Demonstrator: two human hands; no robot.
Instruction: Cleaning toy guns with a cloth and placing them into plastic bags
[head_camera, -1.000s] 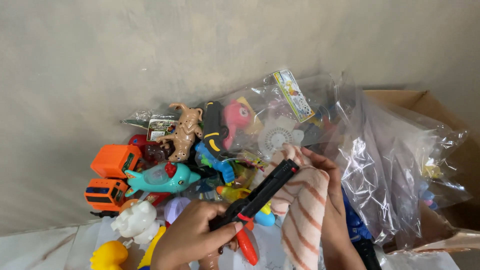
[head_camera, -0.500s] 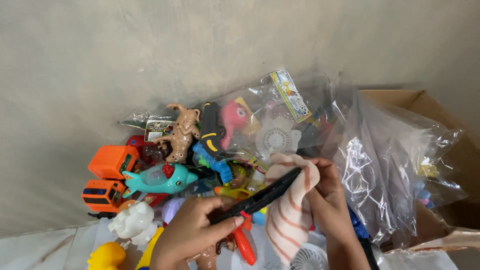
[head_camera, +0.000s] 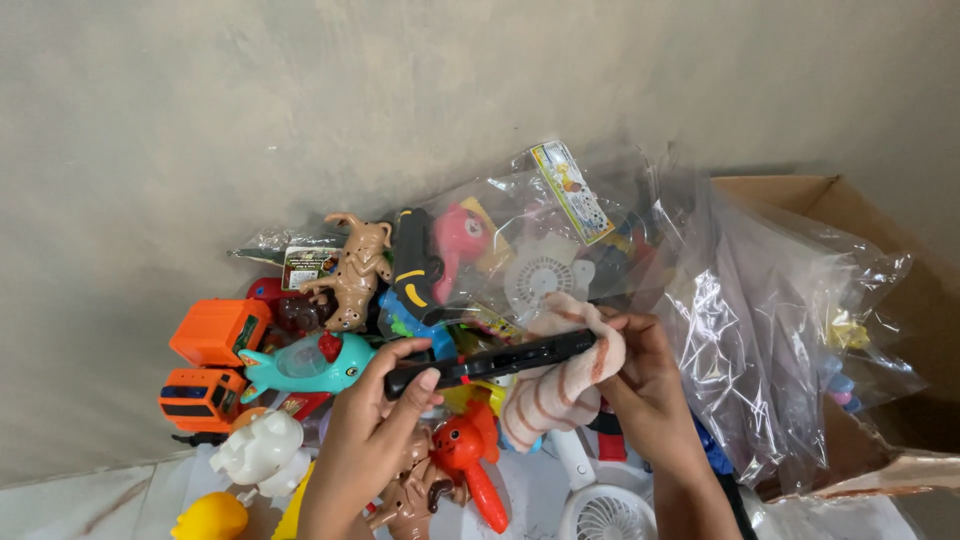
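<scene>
My left hand (head_camera: 375, 420) grips the near end of a long black toy bar (head_camera: 490, 360), holding it roughly level over a pile of toys. My right hand (head_camera: 640, 385) holds a white cloth with brown stripes (head_camera: 560, 385), bunched around the bar's far end. Below the bar lie a red-orange toy figure (head_camera: 465, 450) and a brown toy animal (head_camera: 410, 500). A teal toy dolphin (head_camera: 305, 365) sits just left of my left hand.
Orange toy trucks (head_camera: 210, 335) and a white toy animal (head_camera: 255, 450) lie at the left. A brown toy dog (head_camera: 355, 270) and clear packaged toys (head_camera: 540, 240) rest against the grey wall. A cardboard box (head_camera: 900, 260) lined with clear plastic stands at the right. A white fan toy (head_camera: 605, 510) lies below.
The bar has tilted from steeply diagonal to nearly level. My right hand has shifted the striped cloth up around the bar's far end.
</scene>
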